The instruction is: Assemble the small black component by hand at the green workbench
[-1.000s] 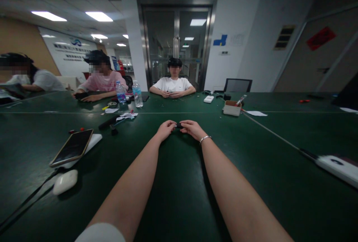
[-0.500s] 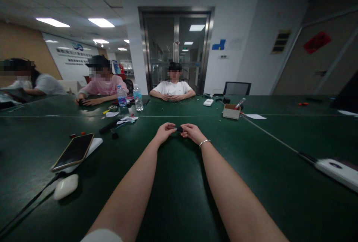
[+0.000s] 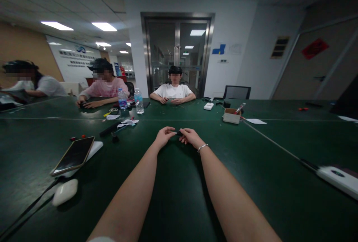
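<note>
Above the green table my left hand (image 3: 164, 137) and my right hand (image 3: 190, 137) meet, fingertips almost together. Between them sits a small black object (image 3: 179, 133), too small and dark for its kind to show. My right hand pinches it from the right side. The left thumb and fingers are closed in a pinch at its left end, where a tiny pale tip shows. A silver bracelet circles my right wrist.
A phone (image 3: 74, 155) on a white box and a white earbud case (image 3: 65, 192) lie left. Bottles (image 3: 138, 101), an open cardboard box (image 3: 232, 116) and a white power strip (image 3: 337, 179) are around. Several people sit across the green table (image 3: 184, 197).
The view has tipped slightly upward, so everything sits a little lower. My hands stay together at the small black object, with the right wrist shifted slightly left.
</note>
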The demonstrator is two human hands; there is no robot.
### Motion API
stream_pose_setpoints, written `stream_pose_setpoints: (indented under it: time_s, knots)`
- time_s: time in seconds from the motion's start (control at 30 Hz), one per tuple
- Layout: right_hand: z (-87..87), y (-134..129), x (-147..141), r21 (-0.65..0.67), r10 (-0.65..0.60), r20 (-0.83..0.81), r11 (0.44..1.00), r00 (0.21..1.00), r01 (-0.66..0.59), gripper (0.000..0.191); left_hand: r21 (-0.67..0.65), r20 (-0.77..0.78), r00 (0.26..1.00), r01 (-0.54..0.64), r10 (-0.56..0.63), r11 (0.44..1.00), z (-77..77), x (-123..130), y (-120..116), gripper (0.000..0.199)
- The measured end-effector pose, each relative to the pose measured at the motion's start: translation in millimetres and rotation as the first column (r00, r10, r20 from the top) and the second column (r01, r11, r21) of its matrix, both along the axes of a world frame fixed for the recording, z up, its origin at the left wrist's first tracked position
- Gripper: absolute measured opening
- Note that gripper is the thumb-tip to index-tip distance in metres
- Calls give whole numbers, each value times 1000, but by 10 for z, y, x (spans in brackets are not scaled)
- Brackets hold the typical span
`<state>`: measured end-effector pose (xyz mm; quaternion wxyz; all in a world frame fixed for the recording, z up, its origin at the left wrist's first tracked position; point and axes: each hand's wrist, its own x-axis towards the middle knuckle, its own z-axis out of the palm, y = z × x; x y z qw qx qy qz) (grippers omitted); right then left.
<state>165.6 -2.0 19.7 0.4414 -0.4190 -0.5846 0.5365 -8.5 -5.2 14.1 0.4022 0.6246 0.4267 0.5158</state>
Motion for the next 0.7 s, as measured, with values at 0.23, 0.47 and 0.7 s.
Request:
stream_pose_setpoints:
  time_s: [0.23, 0.47, 0.7]
  knots:
    - [-16, -8, 46, -19, -23, -99, 1000, 995, 22, 28, -4, 28, 1000, -5, 5, 1000, -16, 0, 13, 34]
    - [9, -28, 44, 18, 14, -121, 1000, 993, -12, 48, -31, 49, 998, -35, 37, 999, 23, 11, -19, 34]
    - [-45, 18, 9, -28, -19, -51, 999, 999, 18, 15, -17, 44, 998, -38, 38, 999, 28, 19, -51, 31]
